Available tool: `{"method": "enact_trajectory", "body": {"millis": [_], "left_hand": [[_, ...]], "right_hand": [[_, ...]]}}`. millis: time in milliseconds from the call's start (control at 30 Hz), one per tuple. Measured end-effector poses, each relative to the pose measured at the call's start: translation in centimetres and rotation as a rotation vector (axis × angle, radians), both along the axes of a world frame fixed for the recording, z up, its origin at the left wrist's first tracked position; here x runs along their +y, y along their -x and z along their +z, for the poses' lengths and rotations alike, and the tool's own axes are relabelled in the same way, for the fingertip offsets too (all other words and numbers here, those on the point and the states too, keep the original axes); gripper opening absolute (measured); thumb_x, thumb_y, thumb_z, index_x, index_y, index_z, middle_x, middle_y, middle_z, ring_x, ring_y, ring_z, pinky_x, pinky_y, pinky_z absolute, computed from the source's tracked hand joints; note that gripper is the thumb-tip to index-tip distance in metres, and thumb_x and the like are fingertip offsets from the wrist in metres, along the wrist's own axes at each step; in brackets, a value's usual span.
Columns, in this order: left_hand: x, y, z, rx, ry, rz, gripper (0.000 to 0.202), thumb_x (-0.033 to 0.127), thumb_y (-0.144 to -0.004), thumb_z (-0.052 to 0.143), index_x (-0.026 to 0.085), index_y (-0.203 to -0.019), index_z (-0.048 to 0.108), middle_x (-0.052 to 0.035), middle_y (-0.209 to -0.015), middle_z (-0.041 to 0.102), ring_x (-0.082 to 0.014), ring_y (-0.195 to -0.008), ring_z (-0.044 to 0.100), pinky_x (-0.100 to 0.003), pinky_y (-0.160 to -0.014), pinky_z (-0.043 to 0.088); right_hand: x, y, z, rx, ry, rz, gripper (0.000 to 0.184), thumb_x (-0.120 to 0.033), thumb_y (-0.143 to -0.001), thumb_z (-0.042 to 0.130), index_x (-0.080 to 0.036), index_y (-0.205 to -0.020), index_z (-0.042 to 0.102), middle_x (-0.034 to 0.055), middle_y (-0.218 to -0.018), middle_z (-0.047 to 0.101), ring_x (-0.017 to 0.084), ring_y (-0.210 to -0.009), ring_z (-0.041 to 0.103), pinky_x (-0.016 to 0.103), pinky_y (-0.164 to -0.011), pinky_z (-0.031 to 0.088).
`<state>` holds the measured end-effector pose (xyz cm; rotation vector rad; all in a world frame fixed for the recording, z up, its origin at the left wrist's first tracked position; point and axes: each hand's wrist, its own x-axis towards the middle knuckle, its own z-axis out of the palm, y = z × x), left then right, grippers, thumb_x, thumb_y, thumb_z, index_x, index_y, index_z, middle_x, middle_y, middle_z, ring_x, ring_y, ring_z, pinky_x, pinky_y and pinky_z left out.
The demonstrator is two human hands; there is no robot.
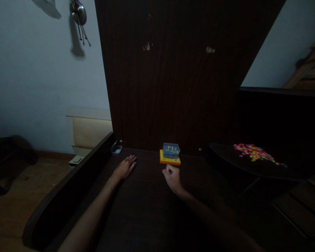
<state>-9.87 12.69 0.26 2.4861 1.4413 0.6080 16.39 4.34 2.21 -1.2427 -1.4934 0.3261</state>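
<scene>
My left hand point(125, 167) lies flat on the dark wooden desk top point(141, 206), palm down with its fingers spread and nothing in it. Closer to the middle, my right hand point(172, 176) is curled into a fist, and whatever may be inside it is hidden. Just beyond that fist sits a flat yellow box point(170, 162). Clear plastic cases point(171, 150) are stacked on the box, the top one showing small pale bits. Past my left hand, in the back left corner, stands a small clear plastic case point(116, 149) with its lid raised.
A dark raised side edge point(68, 196) borders the desk on the left, and a tall dark panel point(168, 87) rises behind. Many small pink, red and yellow pieces point(254, 153) are heaped on a curved shelf point(225, 157) at the right. The room is dim.
</scene>
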Motion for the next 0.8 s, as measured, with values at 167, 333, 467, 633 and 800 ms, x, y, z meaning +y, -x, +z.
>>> {"method": "enact_trajectory", "body": {"millis": [167, 333, 467, 633, 800], "left_hand": [[-0.1, -0.1, 0.1, -0.024, -0.012, -0.017, 0.05, 0.035, -0.095, 0.034, 0.01, -0.129, 0.06, -0.0143, -0.143, 0.051, -0.0258, -0.138, 0.043, -0.044, -0.115, 0.035], [-0.3, 0.0, -0.1, -0.047, -0.036, 0.032, 0.046, 0.032, -0.093, 0.038, 0.011, -0.122, 0.065, -0.0141, -0.134, 0.06, -0.0249, -0.13, 0.052, -0.04, -0.112, 0.04], [-0.5, 0.0, 0.0, -0.075, -0.061, 0.05, 0.042, 0.03, -0.092, 0.04, 0.012, -0.12, 0.067, -0.013, -0.131, 0.062, -0.0246, -0.126, 0.057, -0.038, -0.109, 0.043], [-0.8, -0.1, 0.5, -0.101, -0.076, 0.045, 0.037, 0.028, -0.091, 0.042, 0.017, -0.112, 0.07, -0.0106, -0.122, 0.068, -0.024, -0.116, 0.064, -0.036, -0.104, 0.048], [-1.0, -0.2, 0.7, -0.139, -0.128, 0.079, 0.037, 0.03, -0.091, 0.045, 0.019, -0.119, 0.066, -0.01, -0.129, 0.064, -0.026, -0.123, 0.058, -0.041, -0.108, 0.045]], "right_hand": [[4.3, -4.1, 5.6, -0.633, -0.171, -0.066, 0.013, -0.027, -0.083, 0.052, -0.02, -0.073, 0.057, 0.0072, -0.083, 0.059, 0.023, -0.087, 0.051, 0.034, -0.078, 0.042], [6.9, -6.8, 7.9, -0.986, -0.017, -0.046, 0.049, -0.033, -0.079, 0.06, -0.014, -0.124, 0.057, 0.0144, -0.122, 0.057, 0.029, -0.108, 0.049, 0.04, -0.089, 0.041], [7.7, -7.7, 8.3, -1.071, 0.08, -0.014, 0.064, -0.038, -0.079, 0.059, -0.014, -0.138, 0.048, 0.0162, -0.133, 0.053, 0.032, -0.115, 0.049, 0.043, -0.097, 0.037], [8.0, -7.9, 9.0, -1.161, 0.229, 0.025, 0.061, -0.035, -0.08, 0.06, -0.014, -0.136, 0.05, 0.0165, -0.129, 0.059, 0.032, -0.117, 0.051, 0.049, -0.106, 0.03], [8.2, -8.0, 9.7, -1.197, 0.182, 0.058, 0.053, -0.03, -0.08, 0.063, -0.015, -0.13, 0.055, 0.0156, -0.12, 0.062, 0.03, -0.114, 0.053, 0.051, -0.109, 0.026]]}}
